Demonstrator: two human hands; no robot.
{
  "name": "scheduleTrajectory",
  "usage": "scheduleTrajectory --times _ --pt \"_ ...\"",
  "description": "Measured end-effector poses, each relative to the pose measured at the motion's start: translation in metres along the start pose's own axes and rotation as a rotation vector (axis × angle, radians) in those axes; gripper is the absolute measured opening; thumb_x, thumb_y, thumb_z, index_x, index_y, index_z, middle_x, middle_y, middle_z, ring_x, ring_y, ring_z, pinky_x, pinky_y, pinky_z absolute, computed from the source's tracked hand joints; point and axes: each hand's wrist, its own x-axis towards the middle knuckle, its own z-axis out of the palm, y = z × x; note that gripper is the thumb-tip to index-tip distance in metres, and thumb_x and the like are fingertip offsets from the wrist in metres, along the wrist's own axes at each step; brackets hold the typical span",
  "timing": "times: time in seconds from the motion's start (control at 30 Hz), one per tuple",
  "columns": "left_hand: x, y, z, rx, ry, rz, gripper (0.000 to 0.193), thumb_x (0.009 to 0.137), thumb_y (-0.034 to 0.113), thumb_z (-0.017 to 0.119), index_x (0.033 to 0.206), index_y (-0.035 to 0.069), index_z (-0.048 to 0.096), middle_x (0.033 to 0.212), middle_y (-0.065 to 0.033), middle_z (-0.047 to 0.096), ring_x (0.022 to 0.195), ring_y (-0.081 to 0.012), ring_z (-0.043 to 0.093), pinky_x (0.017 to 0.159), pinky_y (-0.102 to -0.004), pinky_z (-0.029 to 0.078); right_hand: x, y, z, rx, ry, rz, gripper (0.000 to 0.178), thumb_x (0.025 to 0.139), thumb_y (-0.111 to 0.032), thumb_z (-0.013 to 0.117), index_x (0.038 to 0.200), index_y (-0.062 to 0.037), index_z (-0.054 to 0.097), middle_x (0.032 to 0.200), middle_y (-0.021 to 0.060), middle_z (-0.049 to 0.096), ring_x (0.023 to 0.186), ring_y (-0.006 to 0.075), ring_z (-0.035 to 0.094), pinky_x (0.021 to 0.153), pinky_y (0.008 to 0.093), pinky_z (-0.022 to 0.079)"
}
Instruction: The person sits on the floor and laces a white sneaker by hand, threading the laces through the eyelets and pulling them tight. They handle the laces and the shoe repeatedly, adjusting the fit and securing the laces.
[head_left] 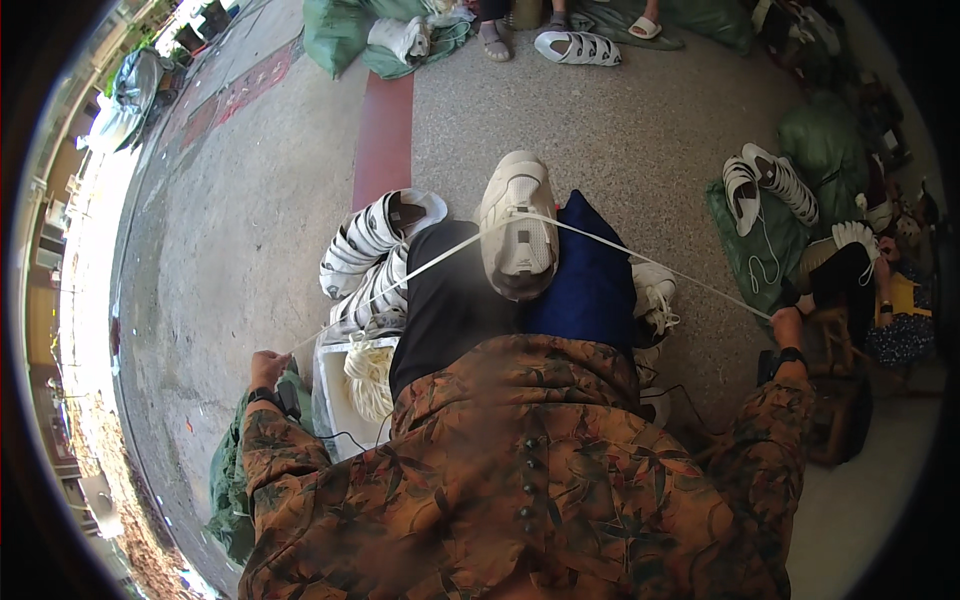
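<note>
A cream sneaker (pixel 520 235) rests between my knees, its toe pointing away from me. One long white shoelace (pixel 440 259) passes through the upper part of the shoe and runs out to both sides. Out at the left, my left hand (pixel 268 369) is closed on one end. Far to the right, my right hand (pixel 787 326) pinches the other end. Both lengths look taut, sloping down from the shoe to my hands. My arms are spread wide, and a dark band circles each wrist. The sneaker's opening is turned from view.
Left of my legs, several nested white shoes (pixel 368 255) stand by a white box (pixel 340 395) with bundled laces (pixel 370 382). Another cream sneaker (pixel 655 295) is at my right. White shoes (pixel 742 192) lie on green sacking beside a seated person at right; another person's feet (pixel 494 42) show ahead.
</note>
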Motion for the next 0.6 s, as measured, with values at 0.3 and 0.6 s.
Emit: scheduleTrajectory --times 0.3,0.6 --pt "-0.087 0.239 0.097 -0.633 -0.822 0.312 0.020 0.090 0.025 0.059 0.084 0.006 0.062 0.064 0.0033 0.057 0.052 -0.0060 0.051 0.044 -0.0178 0.039 0.068 -0.379 -0.057 1.449 -1.054 -0.060 0.007 0.078 -0.005 0.062 0.075 -0.0035 0.056 0.062 0.0063 0.060 0.052 0.0101 0.058 0.045 0.0196 0.044" --pt "-0.138 0.382 0.158 -0.638 -0.839 0.600 0.016 0.087 0.014 0.061 0.095 0.001 0.065 0.079 -0.0028 0.065 0.066 -0.0106 0.060 0.061 -0.0231 0.050 0.100 -0.533 -0.029 1.614 -0.250 -0.215 0.015 0.075 0.005 0.061 0.063 -0.0030 0.057 0.066 -0.0043 0.052 0.067 0.0083 0.051 0.066 0.0247 0.044"
